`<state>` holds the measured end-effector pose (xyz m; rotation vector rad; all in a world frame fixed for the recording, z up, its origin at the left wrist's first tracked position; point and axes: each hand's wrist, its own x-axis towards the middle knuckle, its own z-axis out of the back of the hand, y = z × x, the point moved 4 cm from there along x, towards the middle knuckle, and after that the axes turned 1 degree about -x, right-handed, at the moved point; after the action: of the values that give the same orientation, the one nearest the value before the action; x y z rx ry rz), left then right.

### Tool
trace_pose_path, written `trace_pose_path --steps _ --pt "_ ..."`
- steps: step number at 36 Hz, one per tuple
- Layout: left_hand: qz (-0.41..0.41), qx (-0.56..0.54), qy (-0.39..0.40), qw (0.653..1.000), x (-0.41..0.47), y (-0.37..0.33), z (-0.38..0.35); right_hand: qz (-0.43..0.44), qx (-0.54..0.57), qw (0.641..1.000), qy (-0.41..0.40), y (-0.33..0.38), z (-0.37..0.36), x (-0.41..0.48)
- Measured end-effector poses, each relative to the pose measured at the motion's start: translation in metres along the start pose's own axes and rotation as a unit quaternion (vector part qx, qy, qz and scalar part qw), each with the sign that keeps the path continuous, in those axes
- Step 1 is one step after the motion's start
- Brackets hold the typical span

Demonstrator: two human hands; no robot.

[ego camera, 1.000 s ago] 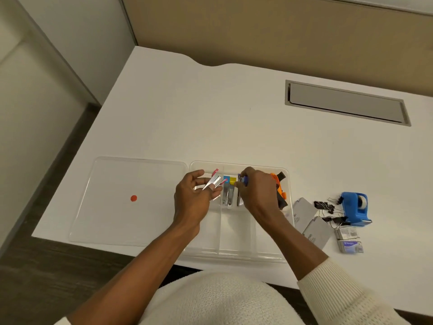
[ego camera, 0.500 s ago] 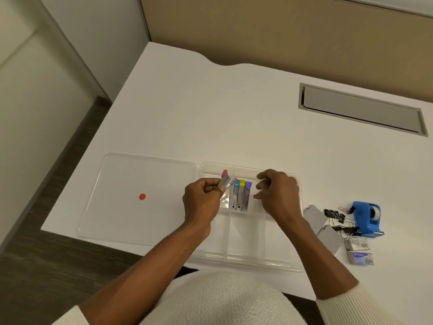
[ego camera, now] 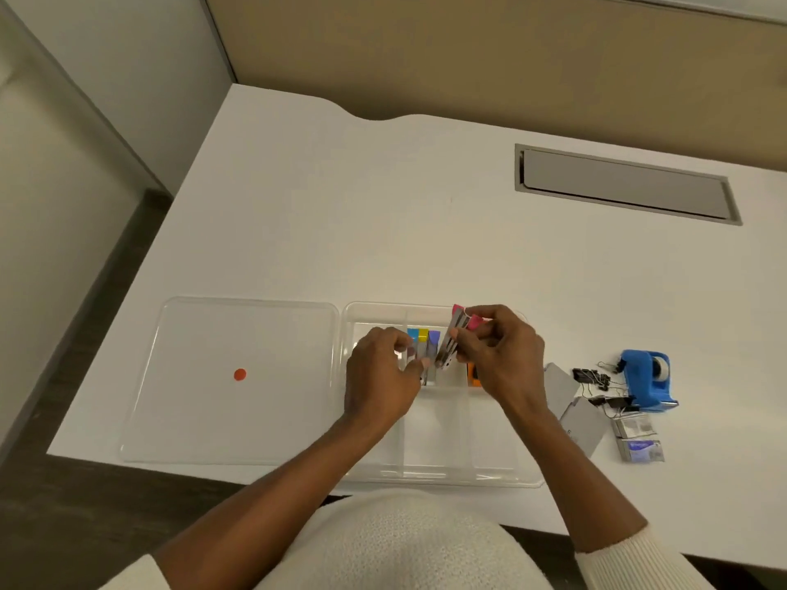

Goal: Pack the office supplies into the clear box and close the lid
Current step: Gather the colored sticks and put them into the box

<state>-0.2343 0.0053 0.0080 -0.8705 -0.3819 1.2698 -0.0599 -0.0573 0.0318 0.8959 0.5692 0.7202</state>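
The clear box (ego camera: pixel 438 470), split into compartments, lies at the desk's near edge. Its flat clear lid (ego camera: pixel 204 410) with an orange dot lies to the left. In the box's far middle compartment stand three grey highlighters (ego camera: pixel 423 339) with blue, yellow and purple caps. My right hand (ego camera: pixel 500 351) is shut on two pink-capped grey highlighters (ego camera: pixel 453 338), held tilted above that compartment. My left hand (ego camera: pixel 383 372) hovers over the box beside the standing highlighters, fingers loosely curled, touching them. An orange item (ego camera: pixel 472 374) in the right compartment is mostly hidden by my right hand.
Right of the box lie a grey packet (ego camera: pixel 575 410), black binder clips (ego camera: pixel 596 385), a blue tape dispenser (ego camera: pixel 647 383) and two small staple boxes (ego camera: pixel 639 440). A grey cable hatch (ego camera: pixel 626 185) is set into the desk at the back right. The desk edge runs along the left.
The two pink-capped highlighters passed from my left hand to my right hand and moved right, over the middle compartment. My left hand dropped toward the standing highlighters.
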Motion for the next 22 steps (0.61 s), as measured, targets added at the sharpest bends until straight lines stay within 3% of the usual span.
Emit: trace_pose_path --steps 4,9,15,22 --pt "-0.021 0.125 0.009 0.992 -0.001 0.009 -0.005 0.043 -0.212 0.976 0.021 0.001 -0.007 0.01" --pt "-0.018 0.206 0.03 0.978 -0.003 0.012 -0.009 0.05 -0.457 0.886 0.062 -0.002 -0.036 0.011" --pt "-0.018 0.221 0.025 0.975 -0.004 0.015 -0.01 0.068 -0.525 0.839 0.128 -0.006 -0.063 0.014" --pt "-0.009 0.231 0.025 0.973 -0.006 0.016 -0.01 0.082 -0.521 0.833 0.171 -0.007 -0.06 0.024"
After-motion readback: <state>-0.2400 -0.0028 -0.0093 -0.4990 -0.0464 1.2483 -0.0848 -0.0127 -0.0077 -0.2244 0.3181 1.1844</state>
